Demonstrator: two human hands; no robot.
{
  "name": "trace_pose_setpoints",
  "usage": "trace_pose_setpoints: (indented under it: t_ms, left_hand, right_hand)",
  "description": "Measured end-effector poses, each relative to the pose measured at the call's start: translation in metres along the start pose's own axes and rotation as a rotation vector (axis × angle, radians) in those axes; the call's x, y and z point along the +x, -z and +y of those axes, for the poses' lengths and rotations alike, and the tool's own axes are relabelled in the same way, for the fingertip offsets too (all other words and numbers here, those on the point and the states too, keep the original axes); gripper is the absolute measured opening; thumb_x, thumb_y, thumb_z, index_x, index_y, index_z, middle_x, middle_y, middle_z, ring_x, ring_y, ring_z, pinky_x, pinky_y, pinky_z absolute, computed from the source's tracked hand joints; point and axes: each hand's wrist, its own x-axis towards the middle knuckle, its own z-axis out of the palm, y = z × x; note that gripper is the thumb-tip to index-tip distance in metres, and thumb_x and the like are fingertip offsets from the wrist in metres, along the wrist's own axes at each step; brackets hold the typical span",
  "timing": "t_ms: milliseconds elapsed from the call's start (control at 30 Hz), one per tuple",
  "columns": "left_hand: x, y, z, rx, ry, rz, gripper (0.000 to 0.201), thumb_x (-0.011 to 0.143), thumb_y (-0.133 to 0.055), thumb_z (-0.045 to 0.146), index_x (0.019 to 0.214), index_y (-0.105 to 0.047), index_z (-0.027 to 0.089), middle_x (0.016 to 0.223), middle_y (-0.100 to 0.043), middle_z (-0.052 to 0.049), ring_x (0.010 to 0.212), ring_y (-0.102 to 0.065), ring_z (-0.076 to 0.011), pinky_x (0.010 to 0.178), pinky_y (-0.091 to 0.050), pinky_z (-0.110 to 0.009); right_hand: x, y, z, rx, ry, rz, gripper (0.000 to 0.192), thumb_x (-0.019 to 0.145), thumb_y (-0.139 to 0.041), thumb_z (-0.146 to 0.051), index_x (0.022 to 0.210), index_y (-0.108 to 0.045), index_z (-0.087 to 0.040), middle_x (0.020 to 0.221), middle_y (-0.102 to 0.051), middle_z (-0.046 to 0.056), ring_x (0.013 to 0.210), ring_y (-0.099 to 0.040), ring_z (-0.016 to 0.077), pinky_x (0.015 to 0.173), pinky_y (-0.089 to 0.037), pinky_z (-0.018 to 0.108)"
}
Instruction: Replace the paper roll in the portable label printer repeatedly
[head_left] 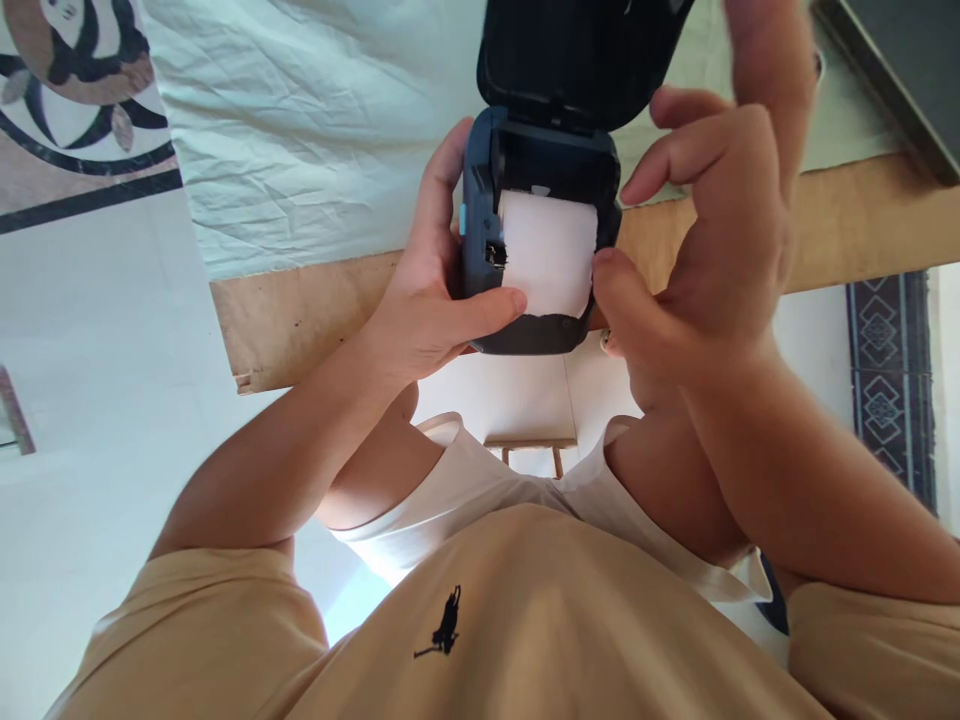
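A small dark-blue portable thermal printer is held near the table's front edge, its black lid swung up. A white paper roll sits in its bay. My left hand grips the printer's left side, the thumb lying over the lower front near the paper's corner and the fingers wrapped behind. On the other side, my right hand has its fingers spread apart, with the thumb tip at the paper's right edge. Whether that thumb touches the paper or only the casing, I cannot tell.
A pale green wrinkled cloth covers the wooden table, whose front edge is bare wood. At the upper right lies a dark flat object with a rim. My legs are below the edge, and patterned floor tiles show to the right.
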Motion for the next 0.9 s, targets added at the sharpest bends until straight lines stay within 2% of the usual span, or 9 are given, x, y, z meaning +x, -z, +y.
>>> trace_pose_setpoints:
  t_ms: [100, 267, 333, 400, 500, 600, 700, 800, 900]
  left_hand:
    - [0.000, -0.002, 0.001, -0.010, -0.007, 0.009, 0.075, 0.070, -0.070, 0.012, 0.133, -0.037, 0.036, 0.120, -0.059, 0.000, 0.085, -0.064, -0.0159, 0.072, -0.051, -0.027]
    - [0.002, 0.002, 0.002, 0.008, -0.030, -0.090, 0.075, 0.069, -0.069, 0.006, 0.132, -0.039, 0.033, 0.128, -0.054, 0.000, 0.091, -0.060, -0.0125, 0.077, -0.050, -0.026]
    - [0.002, 0.005, 0.001, 0.025, -0.046, -0.101, 0.075, 0.070, -0.068, 0.007, 0.134, -0.038, 0.033, 0.130, -0.053, -0.001, 0.088, -0.060, -0.0113, 0.075, -0.050, -0.025]
    - [0.002, 0.007, -0.001, 0.036, -0.062, -0.085, 0.080, 0.069, -0.070, 0.008, 0.136, -0.036, 0.034, 0.127, -0.055, -0.002, 0.087, -0.060, -0.0132, 0.074, -0.050, -0.025]
    - [0.000, 0.007, -0.003, 0.030, -0.071, -0.053, 0.084, 0.069, -0.070, 0.009, 0.139, -0.033, 0.035, 0.115, -0.059, -0.002, 0.087, -0.061, -0.0152, 0.075, -0.050, -0.026]
    - [-0.002, 0.003, -0.003, 0.014, -0.046, -0.022, 0.083, 0.070, -0.071, 0.013, 0.140, -0.033, 0.037, 0.109, -0.059, -0.001, 0.090, -0.062, -0.0172, 0.076, -0.051, -0.028]
    - [-0.004, -0.003, -0.001, 0.016, -0.060, 0.039, 0.079, 0.067, -0.078, 0.029, 0.136, -0.041, 0.039, 0.107, -0.058, -0.002, 0.104, -0.061, -0.0232, 0.081, -0.052, -0.032]
    - [-0.005, -0.012, 0.000, 0.067, -0.097, 0.130, 0.058, 0.068, -0.077, 0.045, 0.119, -0.054, 0.029, 0.101, -0.057, -0.004, 0.108, -0.060, -0.0255, 0.085, -0.051, -0.034]
    - [-0.005, -0.021, 0.001, 0.101, -0.056, 0.243, 0.043, 0.071, -0.074, 0.044, 0.104, -0.056, 0.023, 0.093, -0.057, -0.004, 0.105, -0.061, -0.0257, 0.081, -0.051, -0.033]
  right_hand:
    - [0.000, 0.001, 0.001, -0.033, 0.071, 0.081, 0.020, 0.084, -0.052, -0.032, 0.093, -0.049, -0.015, 0.143, -0.041, 0.011, 0.137, -0.041, 0.0184, 0.107, -0.043, 0.038]
    - [0.001, 0.002, 0.000, 0.056, -0.012, 0.108, 0.024, 0.087, -0.048, -0.038, 0.091, -0.049, -0.014, 0.150, -0.032, 0.005, 0.149, -0.024, 0.0183, 0.122, -0.030, 0.039]
    - [-0.001, 0.002, 0.000, 0.092, -0.023, 0.105, 0.021, 0.086, -0.048, -0.036, 0.083, -0.048, -0.015, 0.146, -0.039, 0.002, 0.142, -0.036, 0.0169, 0.121, -0.032, 0.041]
    - [-0.002, 0.001, 0.001, 0.117, -0.002, 0.160, 0.021, 0.085, -0.047, -0.034, 0.074, -0.043, -0.017, 0.132, -0.053, -0.001, 0.124, -0.052, 0.0145, 0.114, -0.040, 0.043]
    - [-0.005, -0.002, 0.004, 0.121, -0.037, 0.224, 0.021, 0.087, -0.044, -0.034, 0.073, -0.042, -0.018, 0.109, -0.062, -0.001, 0.110, -0.057, 0.0135, 0.101, -0.047, 0.041]
    - [-0.006, -0.008, 0.007, 0.149, -0.165, 0.091, 0.026, 0.085, -0.048, -0.044, 0.099, -0.049, -0.022, 0.118, -0.055, 0.001, 0.115, -0.054, 0.0144, 0.092, -0.051, 0.035]
    - [-0.007, -0.015, 0.011, 0.285, -0.181, -0.131, 0.059, 0.085, -0.047, -0.058, 0.132, -0.028, -0.028, 0.124, -0.049, 0.003, 0.103, -0.057, 0.0110, 0.083, -0.053, 0.028]
    - [-0.007, -0.017, 0.013, 0.335, -0.152, -0.240, 0.073, 0.084, -0.045, -0.065, 0.140, -0.014, -0.029, 0.125, -0.047, 0.003, 0.096, -0.058, 0.0092, 0.080, -0.053, 0.025]
    - [-0.006, -0.016, 0.012, 0.326, -0.168, -0.239, 0.074, 0.083, -0.045, -0.069, 0.140, -0.020, -0.030, 0.128, -0.045, 0.003, 0.094, -0.059, 0.0091, 0.078, -0.053, 0.025]
